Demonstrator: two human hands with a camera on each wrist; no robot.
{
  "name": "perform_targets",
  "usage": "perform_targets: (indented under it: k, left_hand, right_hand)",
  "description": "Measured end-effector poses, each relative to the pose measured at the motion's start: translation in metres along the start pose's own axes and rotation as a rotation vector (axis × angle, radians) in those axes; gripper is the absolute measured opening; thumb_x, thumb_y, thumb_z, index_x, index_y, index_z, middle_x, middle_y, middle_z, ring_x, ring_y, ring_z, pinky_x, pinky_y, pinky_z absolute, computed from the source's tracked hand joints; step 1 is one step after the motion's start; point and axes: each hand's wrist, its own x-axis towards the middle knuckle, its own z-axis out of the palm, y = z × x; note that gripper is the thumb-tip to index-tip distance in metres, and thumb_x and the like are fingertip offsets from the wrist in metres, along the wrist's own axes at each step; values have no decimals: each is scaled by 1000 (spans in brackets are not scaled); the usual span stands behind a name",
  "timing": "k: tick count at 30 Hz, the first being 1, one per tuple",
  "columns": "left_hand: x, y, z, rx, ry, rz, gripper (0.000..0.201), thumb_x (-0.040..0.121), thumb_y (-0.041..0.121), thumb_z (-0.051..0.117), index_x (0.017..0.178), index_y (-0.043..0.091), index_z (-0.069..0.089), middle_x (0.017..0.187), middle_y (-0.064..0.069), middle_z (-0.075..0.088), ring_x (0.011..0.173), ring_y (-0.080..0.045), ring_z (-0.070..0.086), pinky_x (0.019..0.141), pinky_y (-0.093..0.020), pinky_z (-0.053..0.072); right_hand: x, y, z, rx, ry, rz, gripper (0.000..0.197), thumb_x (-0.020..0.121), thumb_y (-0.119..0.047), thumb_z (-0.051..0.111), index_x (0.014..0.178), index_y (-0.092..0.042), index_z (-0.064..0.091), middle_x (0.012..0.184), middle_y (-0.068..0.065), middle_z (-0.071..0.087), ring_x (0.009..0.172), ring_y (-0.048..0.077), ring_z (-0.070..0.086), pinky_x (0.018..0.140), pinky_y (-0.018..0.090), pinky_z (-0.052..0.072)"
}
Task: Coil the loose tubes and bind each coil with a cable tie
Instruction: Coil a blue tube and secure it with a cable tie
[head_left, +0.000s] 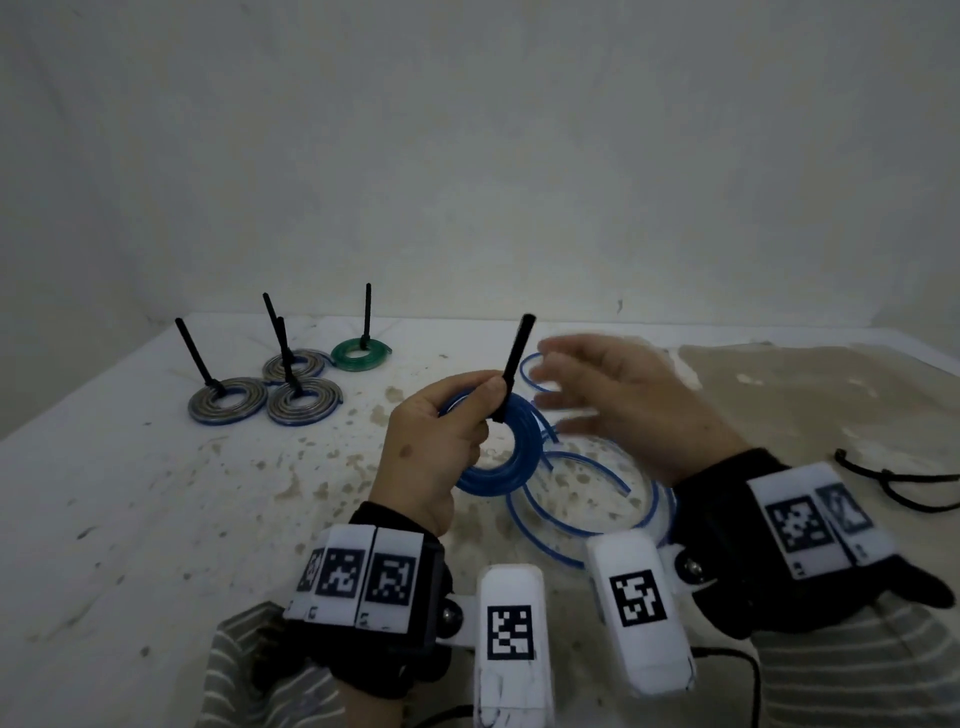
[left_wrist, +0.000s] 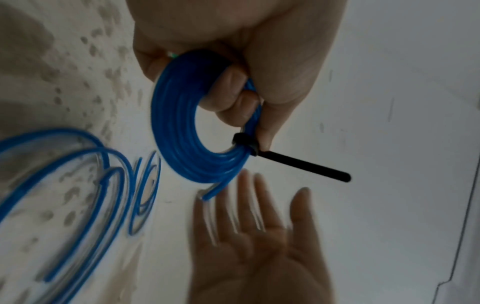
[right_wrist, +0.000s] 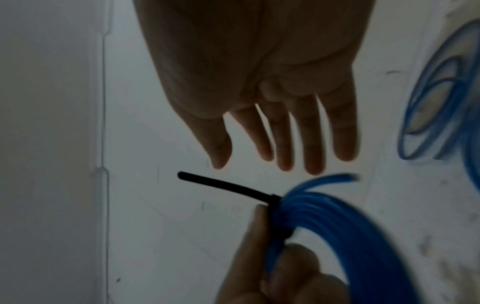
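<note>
From the head view, the left hand (head_left: 431, 447) holds a blue coil (head_left: 506, 447) of glossy tubing up above the bench (head_left: 130, 493), thumb and fingers closed on its rim beside a black cable tie (head_left: 514, 364) whose stiff tail sticks upward. The right hand (head_left: 618, 395) hovers just beside it, fingers spread and blurred, its grip wide and holding nothing. Loose blue tubing (head_left: 587, 499) lies in slack loops on the stained white bench under the hands. Far left sit three grey coils (head_left: 228, 405) and one green coil (head_left: 361, 354), flat spirals each with an upright black tie. A black cord (head_left: 893, 480) lies at the right.

In the left wrist view, fingers (left_wrist: 228, 90) curl through the coil's round opening, and the tie's band wraps the bundled turns. One cut tube end pokes free below.

In the right wrist view, the open palm hangs over the tie's tail without touching it.
</note>
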Motion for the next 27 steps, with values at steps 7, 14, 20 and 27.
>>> perform_targets:
  k: [7, 14, 20, 27]
  left_hand:
    - [-3, 2, 3, -5, -35, -120, 12, 88, 24, 57, 91, 21, 68, 50, 4, 52, 41, -8, 46, 44, -18, 42]
    - [0, 6, -11, 285, -186, -41, 4, 89, 11, 55, 88, 9, 58, 63, -4, 68, 50, -15, 62, 52, -26, 54]
    - [-2, 7, -7, 182, -272, -110, 18, 95, 7, 44, 96, 6, 61, 62, -9, 62, 47, -14, 56, 50, -24, 52]
    - [-3, 4, 0, 71, -250, -158, 14, 93, 4, 44, 94, -2, 57, 56, -10, 59, 41, -14, 52, 45, -23, 48]
  right_hand:
    - [-4, 16, 14, -85, -154, 16, 29, 97, -19, 42, 72, -13, 57, 65, -2, 64, 62, 6, 62, 72, 30, 53]
    - [-4, 26, 9, -283, -179, -33, 33, 97, -23, 42, 69, -12, 58, 56, -6, 60, 52, 6, 52, 61, 27, 43]
    - [-4, 27, 11, -276, -128, -74, 39, 97, -24, 41, 79, 2, 62, 61, 3, 60, 53, 10, 48, 56, 23, 39]
    - [-5, 27, 3, -71, -82, 0, 35, 97, -19, 41, 78, -5, 67, 70, 8, 67, 68, 20, 59, 72, 35, 49]
